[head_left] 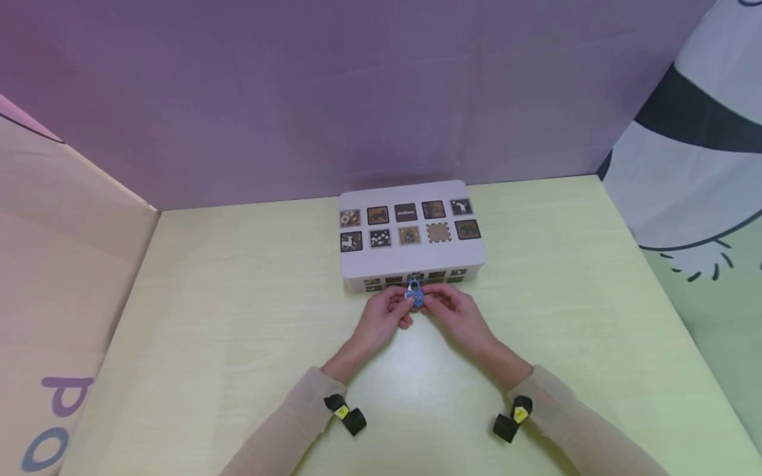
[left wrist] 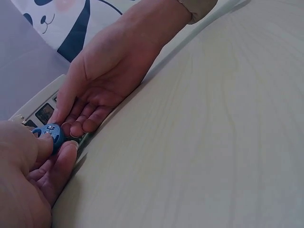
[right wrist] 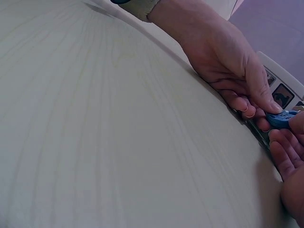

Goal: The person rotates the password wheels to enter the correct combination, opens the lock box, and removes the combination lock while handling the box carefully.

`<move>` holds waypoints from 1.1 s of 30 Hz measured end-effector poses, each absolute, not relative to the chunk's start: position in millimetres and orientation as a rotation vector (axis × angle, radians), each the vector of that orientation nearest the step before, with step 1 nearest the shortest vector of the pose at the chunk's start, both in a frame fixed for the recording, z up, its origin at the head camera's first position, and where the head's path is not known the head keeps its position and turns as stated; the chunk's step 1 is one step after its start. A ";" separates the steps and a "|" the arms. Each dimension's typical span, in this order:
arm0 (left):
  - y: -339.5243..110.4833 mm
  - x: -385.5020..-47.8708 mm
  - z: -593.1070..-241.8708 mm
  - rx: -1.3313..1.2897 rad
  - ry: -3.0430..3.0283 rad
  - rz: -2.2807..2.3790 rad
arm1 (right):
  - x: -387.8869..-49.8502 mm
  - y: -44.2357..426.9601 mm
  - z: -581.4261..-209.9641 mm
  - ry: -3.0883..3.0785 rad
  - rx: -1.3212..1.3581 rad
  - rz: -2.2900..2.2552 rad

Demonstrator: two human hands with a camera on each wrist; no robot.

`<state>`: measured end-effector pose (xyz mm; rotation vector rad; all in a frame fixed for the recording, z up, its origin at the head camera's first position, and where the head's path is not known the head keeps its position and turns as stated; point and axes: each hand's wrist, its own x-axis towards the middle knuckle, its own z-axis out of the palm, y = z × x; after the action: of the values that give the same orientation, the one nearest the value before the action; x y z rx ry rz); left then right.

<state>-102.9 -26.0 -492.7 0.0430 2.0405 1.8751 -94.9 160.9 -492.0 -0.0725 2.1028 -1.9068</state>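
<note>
Blue padlock (head_left: 417,297): is sitting between the fingertips of both hands, at the middle of the white box's near side.
Padlock's long axis: is running roughly away from the person, with the shackle (head_left: 413,280) pointing toward the box; whether it is passing through a catch, one cannot tell.
Left hand (head_left: 378,320): is gripping the padlock from its left, the thumb pressing on the lower part of its face.
Right hand (head_left: 465,322): is pinching the padlock's right edge with thumb and forefinger, the other fingers curling underneath.
Nearer hand: neither is lying closer, since both are touching the padlock from opposite sides.
White box (head_left: 411,265): is standing on the table (head_left: 238,311) just beyond the fingers, its lid lying closed.
</note>
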 end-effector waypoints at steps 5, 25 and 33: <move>-26.2 -103.0 -493.1 0.041 2.031 1.878 | -94.7 160.9 -492.2 2.098 -0.062 -1.910; -25.0 -101.8 -491.7 0.039 2.071 1.851 | -95.1 161.1 -492.6 2.121 -0.091 -1.908; -24.8 -101.4 -492.4 0.047 2.072 1.855 | -95.5 160.8 -493.2 2.121 -0.087 -1.902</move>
<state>-101.4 -24.8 -492.4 0.0470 2.0716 1.8550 -95.5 160.8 -493.2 -0.0870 2.1214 -1.9022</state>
